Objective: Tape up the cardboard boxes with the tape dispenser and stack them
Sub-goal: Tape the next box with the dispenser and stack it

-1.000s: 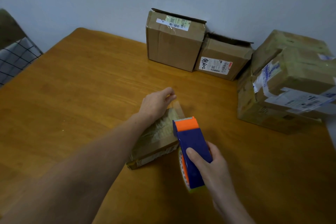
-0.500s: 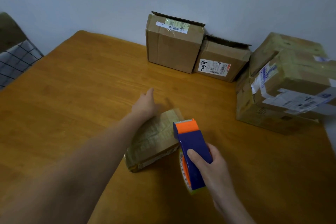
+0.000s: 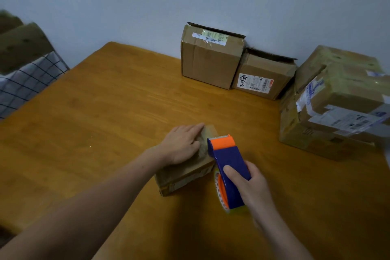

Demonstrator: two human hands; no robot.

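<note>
Left hand (image 3: 181, 143) is back on the small box (image 3: 185, 177). Half a sec ago it had slid off past the box's far-left corner, fingers out over bare worktop (image 3: 105, 122). Now it lies palm down on the lid, fingers straight & together, holding nothing, just pressing.

The lid looks glossy w/ tape, so we read this as rubbing the strip down or pinning the box for another pass; can't say which.

Right hand (image 3: 251, 186) has barely shifted: wrapped round the blue body of the tape dispenser (image 3: 228, 167), index finger along the top, orange head pointing at the far edge.

The dispenser sits just beside the box's right side, its head about level w/ the left fingertips. Whether it touches the cardboard we can't tell.

The box itself lies mid-worktop, nearer the near edge, directly under the left hand.

Plenty left, we reckon: two boxes (image 3: 209, 63) at the far edge show raised flaps, untaped. The pile (image 3: 333, 107) at the right edge is where this one likely goes.
</note>
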